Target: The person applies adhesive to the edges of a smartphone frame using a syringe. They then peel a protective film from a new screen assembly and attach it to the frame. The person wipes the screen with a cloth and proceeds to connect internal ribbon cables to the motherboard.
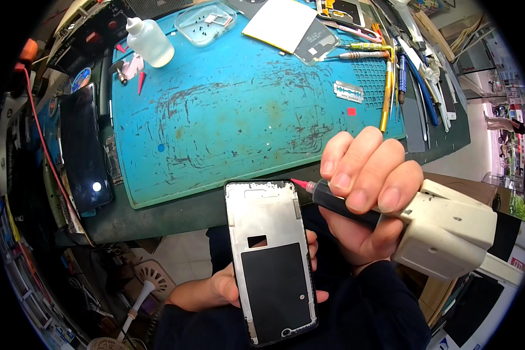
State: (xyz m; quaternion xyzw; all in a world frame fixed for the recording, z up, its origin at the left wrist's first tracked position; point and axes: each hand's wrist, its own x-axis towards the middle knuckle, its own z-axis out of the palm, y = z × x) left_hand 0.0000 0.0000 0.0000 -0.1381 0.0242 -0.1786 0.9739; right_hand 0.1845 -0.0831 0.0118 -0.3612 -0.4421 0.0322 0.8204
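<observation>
Fingers (374, 172) of the R hand (361, 204) are wrapped round 1 dispenser (443, 230), its pink nozzle (301, 184) at the upper R corner of 1 phone frame (286, 228); L hand (224, 286) grips that frame by its sides, nr. side of 1 blue mat (239, 111). From my remote end, risk IMO: w/ both hands apparently unsupported, a wobble could skid the nozzle & smear the frame. On the mat I count 1 squeeze bottle (153, 46) far L, 1 clear tray (186, 35) far edge, 1 razor blade (349, 91) + 1 red square (351, 111) R side.

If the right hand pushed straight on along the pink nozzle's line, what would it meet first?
Likely the top-right corner of the phone frame, close by the pink nozzle; whether they touch is unclear.
</observation>
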